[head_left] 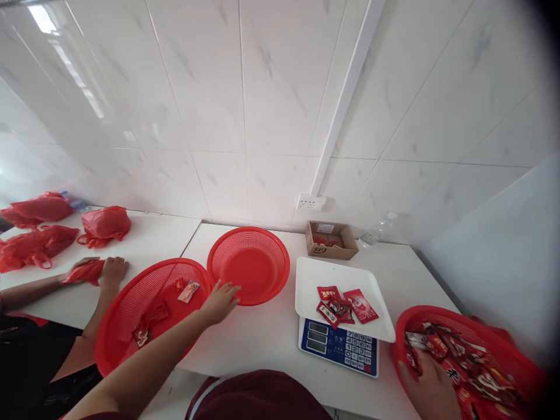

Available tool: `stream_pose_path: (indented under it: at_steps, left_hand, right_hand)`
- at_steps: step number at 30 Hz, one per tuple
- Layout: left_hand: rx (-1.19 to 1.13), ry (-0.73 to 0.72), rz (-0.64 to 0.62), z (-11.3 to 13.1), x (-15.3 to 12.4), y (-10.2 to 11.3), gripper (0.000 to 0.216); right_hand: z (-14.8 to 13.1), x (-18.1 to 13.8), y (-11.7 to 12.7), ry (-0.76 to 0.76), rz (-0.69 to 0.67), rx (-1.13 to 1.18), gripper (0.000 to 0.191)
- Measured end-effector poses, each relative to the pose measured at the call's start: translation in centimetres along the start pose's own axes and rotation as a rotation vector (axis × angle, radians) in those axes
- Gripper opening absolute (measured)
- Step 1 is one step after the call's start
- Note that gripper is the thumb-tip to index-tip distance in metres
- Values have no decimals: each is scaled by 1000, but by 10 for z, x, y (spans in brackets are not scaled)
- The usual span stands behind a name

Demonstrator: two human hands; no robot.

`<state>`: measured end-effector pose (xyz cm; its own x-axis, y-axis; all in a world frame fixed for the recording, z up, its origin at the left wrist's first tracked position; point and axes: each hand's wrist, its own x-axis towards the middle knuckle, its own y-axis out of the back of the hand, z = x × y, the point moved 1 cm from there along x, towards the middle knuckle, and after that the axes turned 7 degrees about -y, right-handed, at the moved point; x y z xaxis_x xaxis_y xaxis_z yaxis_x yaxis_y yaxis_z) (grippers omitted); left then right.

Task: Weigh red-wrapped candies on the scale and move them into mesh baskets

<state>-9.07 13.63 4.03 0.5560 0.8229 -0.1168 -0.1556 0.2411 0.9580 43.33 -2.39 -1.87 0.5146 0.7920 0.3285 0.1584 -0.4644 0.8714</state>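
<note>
My left hand (221,302) is stretched out, fingers apart, with nothing in it. It hovers by the rim of the left red basket (153,274), close to the empty middle red basket (251,265). In the left basket lie a pale packet (189,291) and a few red wrapped pieces. My right hand (431,385) reaches into the right red basket (400,326), among many red snack packets (455,373); its fingertips are partly hidden there, so its grip is unclear. Several red packets (336,309) lie on the white tray of a digital scale (336,347).
At the left, a co-worker's hands (111,271) hold a red plastic bag (87,272). Several filled red bags (105,224) stand behind them. A cardboard box (331,240) and a clear plastic bottle (377,230) stand by the tiled wall, below a socket (311,202).
</note>
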Motion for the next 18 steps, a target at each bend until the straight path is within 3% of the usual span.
stream_pose_path:
  at_steps: [4,8,12,15,18]
  left_hand:
    - [-55,-92,99,51,-4,-35,40]
    - [-97,-111,221,84,-1,-51,41]
    - [-151,-162,245,93,-4,-54,35]
    - [-184,-159,263,89,-13,-52,26]
    - [-203,-129,285,85,-24,-49,20]
  right_hand:
    - [-55,19,-10,83,32,84,50]
    - [-121,22,-35,226,-101,164,46]
    - [-158,15,-51,191,-280,-11,49]
    - [-166,14,-49,139,-400,-158,52]
    - [-165,18,-44,134,-432,-224,51]
